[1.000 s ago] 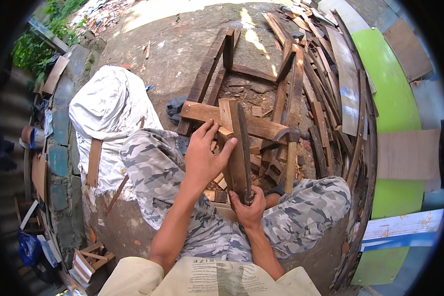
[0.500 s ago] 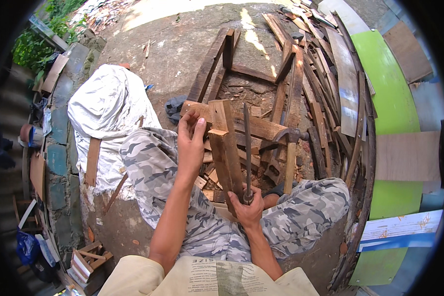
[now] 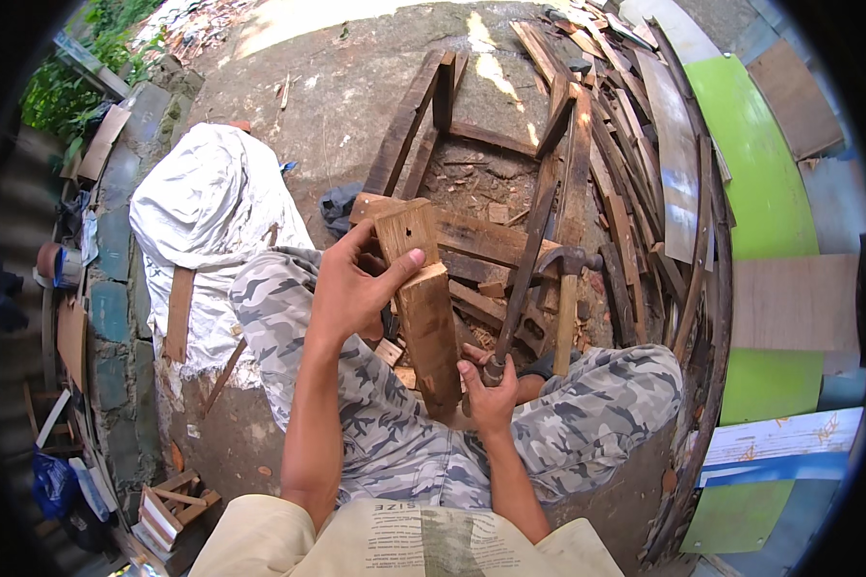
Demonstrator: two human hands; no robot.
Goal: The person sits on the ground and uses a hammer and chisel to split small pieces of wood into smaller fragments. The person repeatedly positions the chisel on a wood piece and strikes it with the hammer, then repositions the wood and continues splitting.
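The notched wooden block [image 3: 427,332] is clamped at its far end by the fingers of the left hand [image 3: 340,288], its long axis running outward from the lap [image 3: 428,468]; just right of its near end, the dark file [image 3: 518,298] is gripped in the curled right hand [image 3: 494,400].

Outdoor yard, rough grey-brn floor [image 3: 303,120]. Strong sun patch [image 3: 308,27] across far end, plus small bright streak [image 3: 487,60] nr top ctr. L side: low block wall [image 3: 113,313], partly blue-grn, w/ leafy plants [image 3: 56,94] at top L. R side: bright grn panel [image 3: 755,163] & flat brn board [image 3: 796,303].
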